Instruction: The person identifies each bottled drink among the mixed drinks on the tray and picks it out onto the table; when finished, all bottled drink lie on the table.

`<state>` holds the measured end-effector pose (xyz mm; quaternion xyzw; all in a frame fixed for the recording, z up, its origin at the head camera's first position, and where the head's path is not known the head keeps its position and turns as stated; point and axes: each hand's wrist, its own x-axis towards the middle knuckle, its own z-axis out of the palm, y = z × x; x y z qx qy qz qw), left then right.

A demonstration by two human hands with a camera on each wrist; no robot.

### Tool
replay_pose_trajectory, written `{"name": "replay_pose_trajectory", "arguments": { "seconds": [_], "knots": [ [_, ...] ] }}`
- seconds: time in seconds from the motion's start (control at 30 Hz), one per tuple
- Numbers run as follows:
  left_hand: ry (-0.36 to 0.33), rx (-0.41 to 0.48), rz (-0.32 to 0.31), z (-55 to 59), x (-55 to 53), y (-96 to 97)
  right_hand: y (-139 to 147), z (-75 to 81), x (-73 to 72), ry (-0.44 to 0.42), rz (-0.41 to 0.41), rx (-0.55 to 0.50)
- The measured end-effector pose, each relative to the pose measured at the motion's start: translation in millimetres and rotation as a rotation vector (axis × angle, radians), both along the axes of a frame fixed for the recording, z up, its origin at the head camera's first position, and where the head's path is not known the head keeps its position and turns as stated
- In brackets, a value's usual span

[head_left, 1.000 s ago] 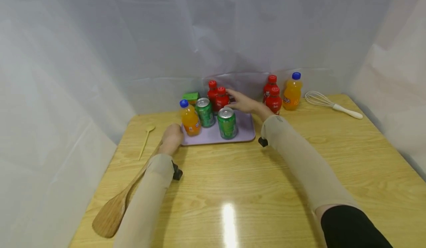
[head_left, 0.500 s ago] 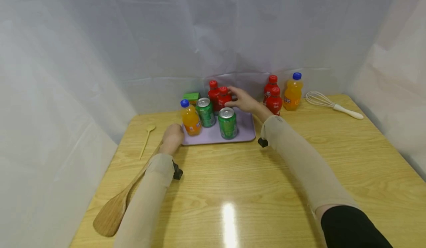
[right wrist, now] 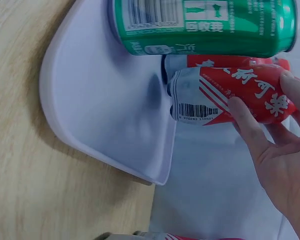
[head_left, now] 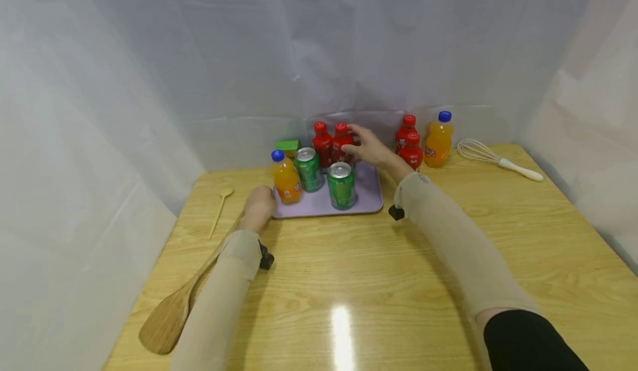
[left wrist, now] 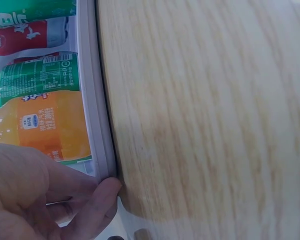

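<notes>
A lilac tray (head_left: 369, 194) lies at the back middle of the table. At its near left corner, my left hand (head_left: 258, 204) pinches the rim between thumb and fingers, as the left wrist view shows. My right hand (head_left: 371, 148) grips a red cola bottle (right wrist: 240, 95) near its top, at the tray's back side. Whether its base touches the tray is unclear. A second red bottle (head_left: 323, 143) stands just left of it. Also on the tray are an orange soda bottle (head_left: 286, 180) with a blue cap, a green can (head_left: 308, 170) and another green can (head_left: 341, 187) in front.
A green box (head_left: 287, 146) sits behind the tray. Two red bottles (head_left: 411, 152) and an orange bottle (head_left: 439, 139) stand to the right, beside a whisk (head_left: 498, 159). On the left lie a yellow spoon (head_left: 220, 209) and a wooden spatula (head_left: 166, 322), partly under my left arm.
My right hand has shifted the gripped red bottle slightly right and back, opening a gap from the other red bottle's front. My left hand stays at the tray's corner.
</notes>
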<state>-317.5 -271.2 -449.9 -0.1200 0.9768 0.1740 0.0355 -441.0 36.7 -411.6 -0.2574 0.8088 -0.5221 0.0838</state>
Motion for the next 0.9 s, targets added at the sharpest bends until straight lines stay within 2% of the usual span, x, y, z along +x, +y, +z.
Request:
{"name": "replay_pose_trajectory", "arguments": {
  "seconds": [0.43, 0.67, 0.9],
  "knots": [
    [0.021, -0.006, -0.004, -0.6, -1.8, 0.9, 6.2, 20.2, 7.5, -0.03, 0.05, -0.121],
    [0.011, -0.003, -0.001, -0.2, -2.0, 0.8, 8.3, 35.2, 8.1, 0.011, 0.059, -0.144],
    [0.008, -0.008, -0.008, 1.1, -3.3, -0.2, 5.5, 42.4, 9.9, 0.017, 0.074, -0.206]
  ]
}}
